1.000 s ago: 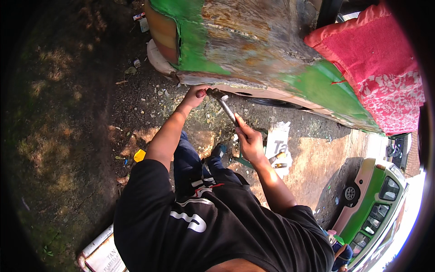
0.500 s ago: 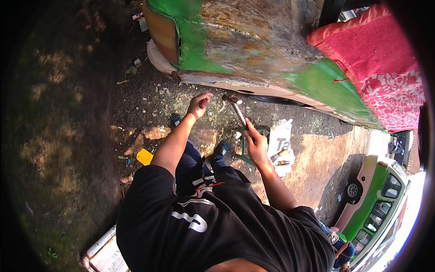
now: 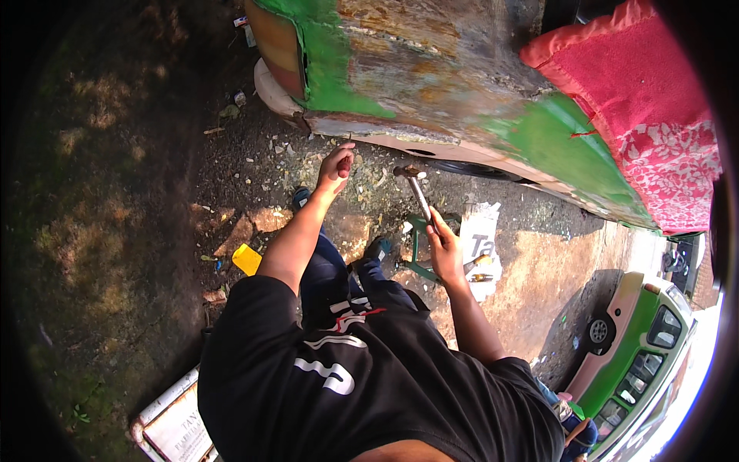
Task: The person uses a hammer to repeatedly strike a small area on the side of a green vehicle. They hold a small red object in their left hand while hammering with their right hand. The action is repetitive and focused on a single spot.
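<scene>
My left hand (image 3: 332, 171) is closed around a tool with a reddish-brown handle (image 3: 345, 165). Its thin tip comes close to the lower edge of a vehicle's body panel (image 3: 431, 85); whether they touch, I cannot tell. That panel is green in places, with bare, rusty metal between. In my right hand (image 3: 446, 252) I grip a hammer (image 3: 418, 192) by its handle. The metal head is up, to the right of my left hand and apart from the tool, just off the panel's lower edge.
Paint flakes litter the ground (image 3: 269, 165) below the panel. A green stool (image 3: 416, 250) and a printed white sheet (image 3: 481, 231) with tools on it lie right of my legs. A pink cloth (image 3: 654, 92) drapes over the vehicle. Another green van (image 3: 627, 358) and a person (image 3: 579, 431) are at lower right.
My left hand has risen slightly toward the panel's lower edge with its tool. The hammer has swung a little to the right, away from that hand.
</scene>
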Action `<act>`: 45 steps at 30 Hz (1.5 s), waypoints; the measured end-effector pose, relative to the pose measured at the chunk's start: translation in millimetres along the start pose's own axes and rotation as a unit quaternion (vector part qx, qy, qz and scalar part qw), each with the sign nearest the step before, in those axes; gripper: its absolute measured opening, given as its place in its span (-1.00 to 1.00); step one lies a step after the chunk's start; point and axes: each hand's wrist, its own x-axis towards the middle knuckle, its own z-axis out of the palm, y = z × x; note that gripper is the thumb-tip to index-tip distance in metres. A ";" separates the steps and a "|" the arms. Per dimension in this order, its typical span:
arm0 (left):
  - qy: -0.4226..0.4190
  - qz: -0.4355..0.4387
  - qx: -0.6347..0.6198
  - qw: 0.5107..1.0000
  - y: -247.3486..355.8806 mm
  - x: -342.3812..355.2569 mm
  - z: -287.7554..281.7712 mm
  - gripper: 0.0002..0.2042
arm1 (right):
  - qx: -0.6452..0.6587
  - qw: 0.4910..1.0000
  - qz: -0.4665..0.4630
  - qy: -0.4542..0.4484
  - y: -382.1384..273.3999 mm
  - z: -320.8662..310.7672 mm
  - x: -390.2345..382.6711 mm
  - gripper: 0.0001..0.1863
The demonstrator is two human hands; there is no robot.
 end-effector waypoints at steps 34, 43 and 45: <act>0.007 -0.202 0.108 0.973 10.2 -37.3 7.8 -0.78 | -0.039 0.996 0.045 -0.068 28.9 -34.2 -23.7 -0.56; -0.173 -0.056 0.189 0.965 14.2 -9.0 16.8 -0.75 | -0.031 0.996 0.028 -0.081 34.0 -31.1 -24.2 -0.56; -0.186 -0.116 0.167 0.961 14.0 -5.6 17.1 -0.80 | -0.026 0.997 0.015 -0.074 43.0 -27.8 -21.9 -0.56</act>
